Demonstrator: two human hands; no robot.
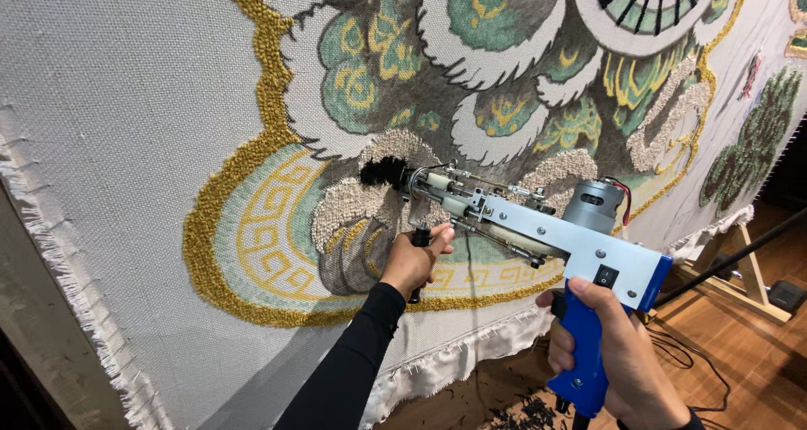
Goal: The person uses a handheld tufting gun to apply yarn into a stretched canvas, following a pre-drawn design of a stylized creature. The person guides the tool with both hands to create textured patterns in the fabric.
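A tufting gun point(546, 232) with a silver body and blue grip points at a stretched white cloth point(109, 119). My right hand point(618, 354) is wrapped around the blue pistol grip. My left hand point(414, 260), in a black sleeve, grips the black front handle under the gun's nose. The gun's tip touches a small patch of black tufted yarn point(384, 172) in the printed pattern. Gold tufted yarn point(252, 127) outlines a green, grey and cream ornamental design on the cloth.
The cloth's frayed lower edge point(471, 354) hangs over a wooden floor point(740, 346) strewn with dark yarn scraps point(525, 415). A wooden frame leg point(740, 266) and a black cable point(689, 346) lie at the right. A dark pole point(740, 258) crosses there.
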